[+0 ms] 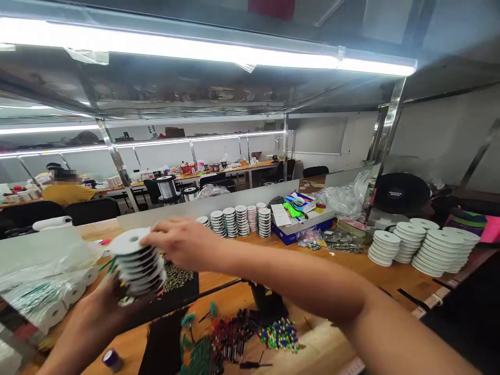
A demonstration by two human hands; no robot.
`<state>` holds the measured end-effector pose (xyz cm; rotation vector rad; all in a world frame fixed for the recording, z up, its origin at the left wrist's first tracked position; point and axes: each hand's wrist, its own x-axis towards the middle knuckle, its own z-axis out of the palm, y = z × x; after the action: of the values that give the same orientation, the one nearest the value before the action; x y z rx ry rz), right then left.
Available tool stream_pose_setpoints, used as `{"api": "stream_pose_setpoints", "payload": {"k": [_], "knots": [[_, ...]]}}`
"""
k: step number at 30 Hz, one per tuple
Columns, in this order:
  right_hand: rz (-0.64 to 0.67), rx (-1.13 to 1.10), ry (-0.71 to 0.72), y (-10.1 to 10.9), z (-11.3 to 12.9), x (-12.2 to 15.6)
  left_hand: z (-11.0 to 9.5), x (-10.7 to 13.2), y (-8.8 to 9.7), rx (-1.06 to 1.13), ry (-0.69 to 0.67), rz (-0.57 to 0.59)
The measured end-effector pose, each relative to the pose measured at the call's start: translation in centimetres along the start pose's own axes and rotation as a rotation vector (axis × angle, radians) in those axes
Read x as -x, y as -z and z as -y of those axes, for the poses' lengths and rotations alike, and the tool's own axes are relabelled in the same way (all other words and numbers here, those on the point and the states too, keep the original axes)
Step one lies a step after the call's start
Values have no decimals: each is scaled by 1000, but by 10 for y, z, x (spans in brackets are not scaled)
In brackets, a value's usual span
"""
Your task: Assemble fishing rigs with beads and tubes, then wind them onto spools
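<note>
My left hand grips a stack of white spools from below, low on the left. Dark line appears wound between the spool flanges. The stack tilts toward the left, and its top flange faces up. My right hand reaches in from the right, with its fingertips against the upper side of the stack. Beneath my hands, small green, black and multicoloured pieces lie scattered on the wooden table.
Several stacks of white spools stand along the far table edge. Further right are more spools, a blue-and-white box and clear plastic. White rolls in plastic lie left. A seated person in yellow works beyond.
</note>
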<state>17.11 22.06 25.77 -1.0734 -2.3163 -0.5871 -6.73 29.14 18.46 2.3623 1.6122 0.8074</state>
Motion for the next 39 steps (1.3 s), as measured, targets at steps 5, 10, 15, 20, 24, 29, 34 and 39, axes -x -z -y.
{"api": "stream_pose_setpoints", "payload": {"k": [5, 10, 15, 20, 24, 29, 34, 39], "knots": [[154, 90, -112, 13, -88, 43, -84, -73, -90, 215, -217, 135], [286, 189, -218, 5, -154, 99, -139, -118, -199, 305, -283, 139], [423, 279, -244, -18, -205, 151, -163, -136, -281, 351, -305, 202], [508, 318, -217, -41, -236, 185, -169, -144, -333, 382, -304, 249], [506, 305, -220, -55, -251, 200, -173, -150, -359, 368, -254, 256], [495, 301, -226, -68, -263, 207, -181, -157, -370, 346, -211, 274], [483, 298, -231, -74, -270, 204, -181, -159, -368, 272, -147, 281], [480, 298, -239, -70, -267, 201, -188, -154, -372, 137, -98, 289]]}}
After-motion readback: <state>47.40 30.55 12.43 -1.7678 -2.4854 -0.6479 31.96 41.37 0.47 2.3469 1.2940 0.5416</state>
